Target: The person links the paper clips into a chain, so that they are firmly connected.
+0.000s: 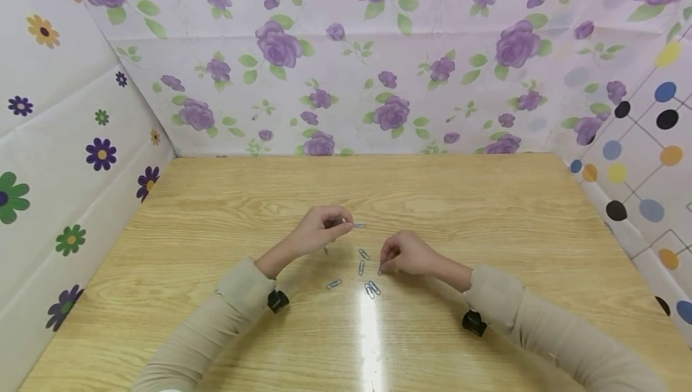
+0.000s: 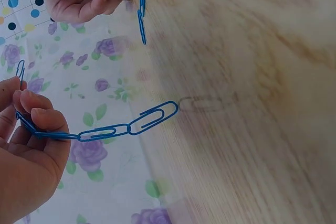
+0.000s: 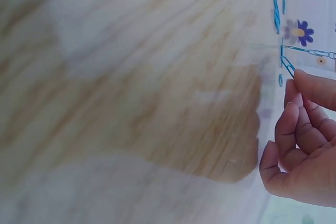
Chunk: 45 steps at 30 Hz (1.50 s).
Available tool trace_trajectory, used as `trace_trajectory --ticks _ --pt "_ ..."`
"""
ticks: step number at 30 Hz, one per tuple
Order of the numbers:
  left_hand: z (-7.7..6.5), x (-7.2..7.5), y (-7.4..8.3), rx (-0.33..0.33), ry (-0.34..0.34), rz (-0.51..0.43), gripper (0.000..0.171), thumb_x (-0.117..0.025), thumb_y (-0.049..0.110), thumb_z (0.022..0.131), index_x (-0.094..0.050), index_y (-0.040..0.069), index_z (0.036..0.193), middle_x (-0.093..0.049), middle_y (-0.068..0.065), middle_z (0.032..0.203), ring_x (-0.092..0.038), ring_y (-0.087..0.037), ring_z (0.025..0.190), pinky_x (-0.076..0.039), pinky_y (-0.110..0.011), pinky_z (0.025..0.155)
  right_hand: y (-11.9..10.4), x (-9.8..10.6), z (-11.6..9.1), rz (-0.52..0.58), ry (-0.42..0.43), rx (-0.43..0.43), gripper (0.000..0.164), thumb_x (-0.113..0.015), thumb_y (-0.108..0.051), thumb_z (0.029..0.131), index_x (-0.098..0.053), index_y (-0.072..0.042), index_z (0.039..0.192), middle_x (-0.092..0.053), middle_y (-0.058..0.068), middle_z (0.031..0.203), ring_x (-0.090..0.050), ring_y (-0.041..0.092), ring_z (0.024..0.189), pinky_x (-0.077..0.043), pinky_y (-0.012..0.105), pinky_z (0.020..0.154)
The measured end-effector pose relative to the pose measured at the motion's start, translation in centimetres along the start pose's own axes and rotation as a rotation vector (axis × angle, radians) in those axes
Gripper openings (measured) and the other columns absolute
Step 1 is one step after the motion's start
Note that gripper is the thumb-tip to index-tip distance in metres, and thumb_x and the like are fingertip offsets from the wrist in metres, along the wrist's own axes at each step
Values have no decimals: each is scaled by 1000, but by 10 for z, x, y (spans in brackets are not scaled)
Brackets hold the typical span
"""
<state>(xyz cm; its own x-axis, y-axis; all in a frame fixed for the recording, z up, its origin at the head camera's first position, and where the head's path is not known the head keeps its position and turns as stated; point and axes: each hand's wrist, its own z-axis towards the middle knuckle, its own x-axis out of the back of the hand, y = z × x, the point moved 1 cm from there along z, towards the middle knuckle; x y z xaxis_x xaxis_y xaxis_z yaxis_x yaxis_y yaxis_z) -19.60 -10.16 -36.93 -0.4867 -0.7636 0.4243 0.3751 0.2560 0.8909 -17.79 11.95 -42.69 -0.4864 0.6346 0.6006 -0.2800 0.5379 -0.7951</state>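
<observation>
My left hand (image 1: 323,230) is raised over the table and grips a chain of linked blue paper clips (image 2: 104,134). One clip (image 1: 360,225) sticks out past its thumb and fingertips. In the left wrist view the chain's other end hangs out beyond the curled fingers, near the tabletop. To the right and lower, my right hand (image 1: 408,254) pinches a single blue paper clip (image 3: 287,65) between thumb and index finger, close to the table. Between the hands lie loose paper clips (image 1: 361,268), several in all; two of them (image 1: 373,289) lie together nearest my body.
One loose clip (image 1: 334,284) lies apart, below my left hand. The wooden table (image 1: 486,200) meets a flowered cloth backdrop (image 1: 346,98) at its far edge. Patterned cloths also stand at both sides. A dark wrist camera (image 1: 278,301) is strapped under each sleeve cuff.
</observation>
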Motion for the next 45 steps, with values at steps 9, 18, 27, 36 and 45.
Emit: trace_trajectory --ticks 9,18,27,36,45 --pt "2 -4 -21 -40 19 -7 7 -57 6 89 -64 3 87 -50 -8 62 -40 -12 49 -33 -21 45 -6 8 -5 14 73 -5 7 -73 -6 74 -66 -7 73 -63 -2 68 -57 11 64 -46 26 60" --pt "2 -5 -19 -47 21 -7 8 -57 8 90 -64 6 88 -47 -1 60 -40 -13 49 -33 -22 46 -19 19 -7 13 229 30 7 -71 -4 77 -66 -7 73 -63 -2 69 -54 14 61 -43 24 54" --pt "0 -3 -2 -58 9 -16 9 -53 -1 89 -62 -3 88 -46 -4 59 -40 -10 50 -34 -22 47 -27 24 -7 -14 334 48 10 -71 -5 77 -67 -11 71 -62 -4 67 -50 15 57 -40 24 50" --pt "-3 -2 16 -34 -5 -26 9 -52 -4 89 -60 -5 85 -50 -15 64 -43 -10 54 -38 -22 50 -33 22 -5 -5 403 92 9 -71 -4 77 -67 -9 71 -63 -3 70 -53 13 62 -42 25 55" --pt "-1 -4 17 -17 -22 -36 9 -53 -2 89 -61 -4 85 -50 -10 63 -44 -13 55 -37 -22 51 -37 20 -1 -20 454 165 10 -70 -1 77 -67 -9 72 -64 -1 72 -55 11 63 -45 25 56"
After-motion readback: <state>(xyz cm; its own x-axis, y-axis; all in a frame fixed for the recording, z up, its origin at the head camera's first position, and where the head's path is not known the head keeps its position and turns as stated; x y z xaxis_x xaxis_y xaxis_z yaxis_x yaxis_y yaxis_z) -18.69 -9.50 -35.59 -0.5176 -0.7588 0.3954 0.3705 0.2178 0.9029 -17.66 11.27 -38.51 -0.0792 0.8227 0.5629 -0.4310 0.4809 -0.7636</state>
